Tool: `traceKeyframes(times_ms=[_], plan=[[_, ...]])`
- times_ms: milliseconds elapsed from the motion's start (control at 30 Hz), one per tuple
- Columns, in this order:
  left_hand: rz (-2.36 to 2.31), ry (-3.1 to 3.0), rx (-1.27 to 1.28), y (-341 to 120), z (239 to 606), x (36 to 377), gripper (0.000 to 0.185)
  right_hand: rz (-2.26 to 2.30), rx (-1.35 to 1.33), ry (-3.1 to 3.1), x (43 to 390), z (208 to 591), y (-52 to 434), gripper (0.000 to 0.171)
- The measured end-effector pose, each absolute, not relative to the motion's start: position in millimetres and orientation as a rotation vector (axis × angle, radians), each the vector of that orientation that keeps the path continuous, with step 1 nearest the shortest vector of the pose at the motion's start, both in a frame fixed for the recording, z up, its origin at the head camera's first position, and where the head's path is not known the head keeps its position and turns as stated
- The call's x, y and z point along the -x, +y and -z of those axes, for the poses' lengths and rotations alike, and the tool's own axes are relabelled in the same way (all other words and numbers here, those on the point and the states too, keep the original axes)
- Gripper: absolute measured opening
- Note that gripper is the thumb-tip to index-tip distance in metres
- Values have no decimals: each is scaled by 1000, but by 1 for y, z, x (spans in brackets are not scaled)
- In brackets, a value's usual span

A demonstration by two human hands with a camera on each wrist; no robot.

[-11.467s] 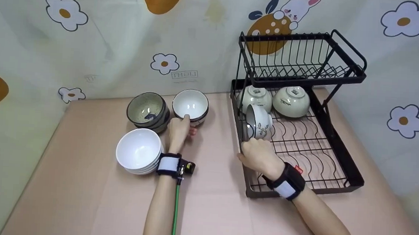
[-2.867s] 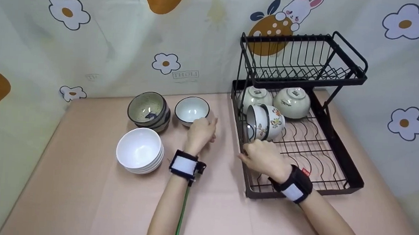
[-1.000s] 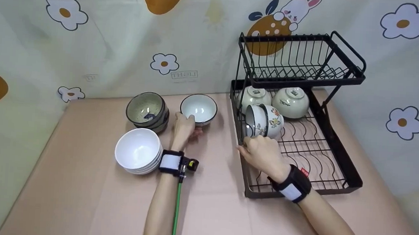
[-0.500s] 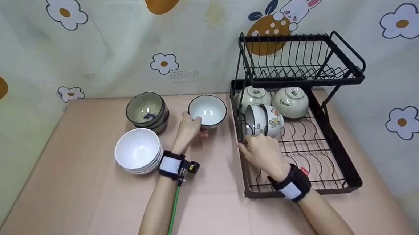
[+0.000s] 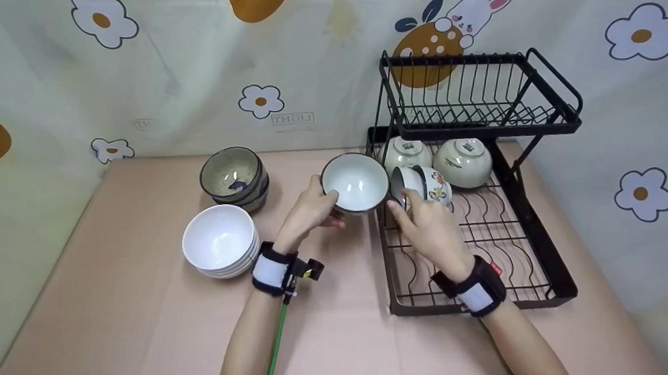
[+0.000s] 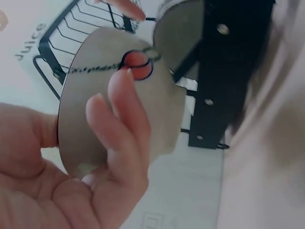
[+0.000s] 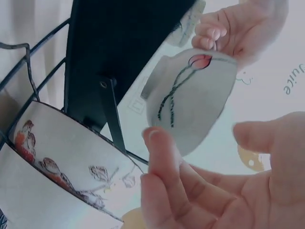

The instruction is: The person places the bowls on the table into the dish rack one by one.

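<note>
- The left hand (image 5: 309,206) holds a white bowl (image 5: 355,183) with a dark rim, lifted off the counter (image 5: 129,314); its grip is curled round the bowl's near left side, thumb at the rim and fingers under the wall.
- In the left wrist view the fingers (image 6: 121,124) lie against the bowl's outer wall (image 6: 119,119), just below a painted red flower.
- The right hand (image 5: 433,231) is just to the right of the bowl, over the near left edge of the dish rack (image 5: 478,289); its fingers are loosely spread and reach toward the bowl's right side, and its grip has nothing in it.
- In the right wrist view the bowl (image 7: 193,102) sits beyond the right hand's fingertips (image 7: 159,152), with a gap showing between them.
- The bowl hangs between the two hands, close to the rack's left rail.
- A stack of plain white bowls (image 5: 220,247) stands on the counter left of the left wrist.
- Farther back, a stack of speckled dark bowls (image 5: 235,177) stands near the wall.
- In the rack's lower tier, two patterned bowls (image 5: 424,187) lean on their sides just behind the right hand.
- Behind those, two pale bowls (image 5: 463,160) rest upside down under the upper tier.
</note>
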State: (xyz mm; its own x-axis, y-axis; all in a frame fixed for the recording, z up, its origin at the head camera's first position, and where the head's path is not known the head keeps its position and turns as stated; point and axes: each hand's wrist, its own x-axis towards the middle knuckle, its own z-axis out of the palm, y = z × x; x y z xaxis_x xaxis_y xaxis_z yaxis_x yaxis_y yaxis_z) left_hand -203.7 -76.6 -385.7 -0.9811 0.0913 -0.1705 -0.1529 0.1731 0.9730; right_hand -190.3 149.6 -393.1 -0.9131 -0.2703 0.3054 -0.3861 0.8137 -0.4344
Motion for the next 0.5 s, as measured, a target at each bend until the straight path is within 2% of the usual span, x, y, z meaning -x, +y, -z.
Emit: traceKeyframes(times_ms=[300,500], plan=[[-1779,2272,-146,-61,375,189,50,-1064,-471,-2821,193,381,162,47],[-1727,2295,-223,-48,371,181,52,-1068,-431,-2806,193,378,166,43]])
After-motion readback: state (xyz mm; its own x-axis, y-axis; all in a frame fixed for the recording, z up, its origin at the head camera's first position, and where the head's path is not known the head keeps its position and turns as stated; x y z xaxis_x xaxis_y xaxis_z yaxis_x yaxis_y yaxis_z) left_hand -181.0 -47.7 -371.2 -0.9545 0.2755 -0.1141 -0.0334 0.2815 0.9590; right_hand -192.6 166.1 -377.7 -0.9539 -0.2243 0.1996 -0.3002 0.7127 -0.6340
